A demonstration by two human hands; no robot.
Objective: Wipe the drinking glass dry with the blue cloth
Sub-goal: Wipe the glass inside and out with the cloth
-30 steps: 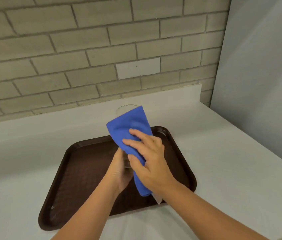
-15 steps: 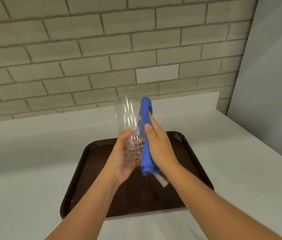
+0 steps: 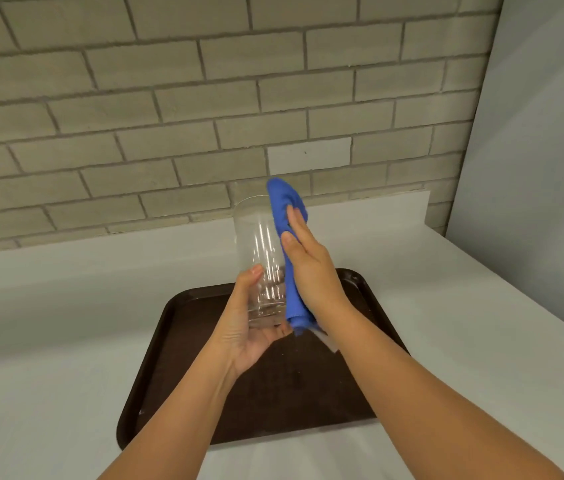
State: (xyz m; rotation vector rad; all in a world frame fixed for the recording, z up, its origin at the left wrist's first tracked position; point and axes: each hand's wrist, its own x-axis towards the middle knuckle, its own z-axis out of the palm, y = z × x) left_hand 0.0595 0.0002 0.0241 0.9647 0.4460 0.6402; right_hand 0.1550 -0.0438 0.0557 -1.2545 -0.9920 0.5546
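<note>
A tall clear drinking glass [image 3: 258,244] is held upright in the air above the tray. My left hand [image 3: 249,327] cups its base, thumb on the near side. The blue cloth [image 3: 289,216] is pressed flat against the glass's right side by my right hand [image 3: 311,275], whose fingers point up along the cloth. The cloth runs from above the rim down past the base, with a white tag hanging at its lower end.
A dark brown plastic tray [image 3: 183,368] lies on the white counter [image 3: 48,341] under my hands. A grey brick wall [image 3: 169,116] stands behind the counter, and a plain grey wall [image 3: 533,202] closes the right side.
The cloth has come off the front of the glass and now lies along its right side. My right hand has flattened and slid upward; the glass is now in plain sight.
</note>
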